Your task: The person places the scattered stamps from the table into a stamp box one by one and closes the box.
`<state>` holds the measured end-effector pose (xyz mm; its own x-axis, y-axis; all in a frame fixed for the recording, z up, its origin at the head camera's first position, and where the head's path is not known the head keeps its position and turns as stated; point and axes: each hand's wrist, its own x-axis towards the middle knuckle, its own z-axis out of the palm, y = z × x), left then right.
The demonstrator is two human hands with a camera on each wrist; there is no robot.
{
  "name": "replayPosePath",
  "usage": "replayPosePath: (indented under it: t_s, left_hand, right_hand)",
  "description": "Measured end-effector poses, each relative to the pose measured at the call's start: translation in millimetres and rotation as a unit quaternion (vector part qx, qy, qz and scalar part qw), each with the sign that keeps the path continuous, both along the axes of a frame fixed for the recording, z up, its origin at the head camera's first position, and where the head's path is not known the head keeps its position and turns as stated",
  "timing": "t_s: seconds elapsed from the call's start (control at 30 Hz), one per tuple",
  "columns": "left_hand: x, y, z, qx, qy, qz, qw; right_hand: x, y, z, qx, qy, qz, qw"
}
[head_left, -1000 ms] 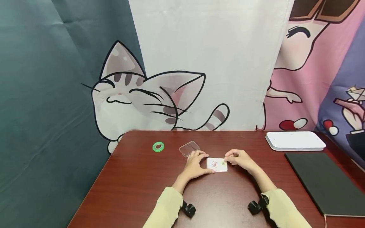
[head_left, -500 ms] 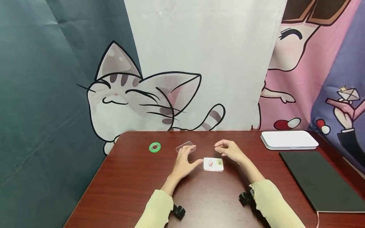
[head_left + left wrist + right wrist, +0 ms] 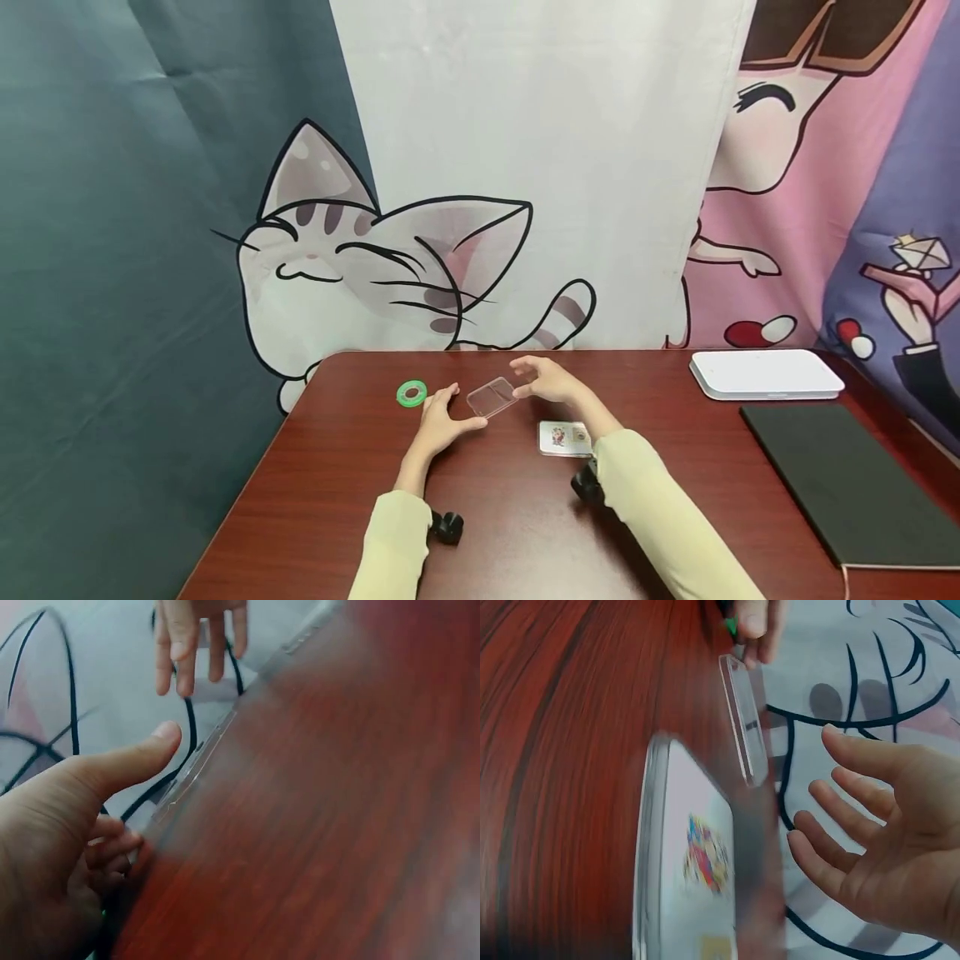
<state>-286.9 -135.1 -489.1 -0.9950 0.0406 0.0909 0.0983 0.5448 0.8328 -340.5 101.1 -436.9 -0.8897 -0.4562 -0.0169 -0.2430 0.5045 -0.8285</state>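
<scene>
A clear plastic lid (image 3: pixel 491 398) lies on the table between my two hands. My left hand (image 3: pixel 441 425) is at its left side, thumb stretched towards the lid's near corner and fingers spread apart. On the other side, my right hand (image 3: pixel 547 382) has its fingers loosely bent right by the lid's right edge. The right wrist view shows those fingers (image 3: pixel 836 817) with nothing between them. Nearer to me rests a flat clear case with a white printed face (image 3: pixel 558 438), its right end partly covered by my right forearm.
A green ring-shaped roll (image 3: pixel 412 393) lies just beyond my left fingers. At the right are a white flat box (image 3: pixel 765 374) and a dark flat pad (image 3: pixel 847 483). A cat-printed curtain (image 3: pixel 360 275) hangs behind the table's back edge.
Both hands have left the white-faced case. The left has moved left, the right has moved left and away from me, and they now stand either side of the clear lid.
</scene>
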Motion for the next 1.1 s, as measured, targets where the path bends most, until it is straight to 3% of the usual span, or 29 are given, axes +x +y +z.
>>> replayPosePath:
  t_s: [0.23, 0.33, 0.43, 0.47, 0.57, 0.67, 0.7, 0.83, 0.97, 1.1]
  left_hand:
    - [-3.3, 3.9, -6.8, -0.048, 0.045, -0.004, 0.9978]
    - [-2.4, 7.1, -6.6, -0.077, 0.06, 0.012, 0.9952]
    - [-0.8, 9.2, -6.8, -0.089, 0.057, 0.033, 0.9939]
    - [-0.5, 9.4, -7.2, -0.091, 0.057, 0.037, 0.9935]
    - [0.1, 9.4, -8.3, -0.09, 0.066, 0.038, 0.993]
    - [0.3, 8.6, -10.4, -0.093, 0.085, 0.037, 0.9913]
    - [0.5, 8.5, -10.9, -0.093, 0.089, 0.036, 0.991]
    - [-1.1, 7.9, -13.0, -0.098, 0.102, 0.03, 0.9895]
    - [-3.3, 8.0, -13.7, -0.072, 0.119, 0.031, 0.9898]
    - [-4.6, 8.5, -12.9, -0.005, 0.12, 0.034, 0.9921]
  right_hand:
    - [-12.4, -7.1, -11.5, 0.011, -0.036, 0.003, 0.999]
    - [-16.0, -10.3, -15.2, 0.001, -0.053, 0.003, 0.999]
    - [-20.2, -13.6, -23.8, -0.012, -0.062, -0.003, 0.998]
    - [-28.4, -11.9, -36.7, -0.033, -0.054, 0.005, 0.998]
    - [-30.6, -15.0, -43.1, -0.035, -0.062, -0.014, 0.997]
    - [-26.6, -19.5, -40.4, -0.028, -0.071, -0.035, 0.996]
    - [-17.4, -23.5, -29.1, -0.008, -0.083, -0.052, 0.995]
    - [-8.7, -26.3, -23.6, -0.003, -0.081, -0.063, 0.995]
    - [-8.9, -26.3, -22.4, -0.025, -0.09, -0.064, 0.994]
    - [-11.7, -21.6, -22.0, -0.058, -0.101, -0.052, 0.992]
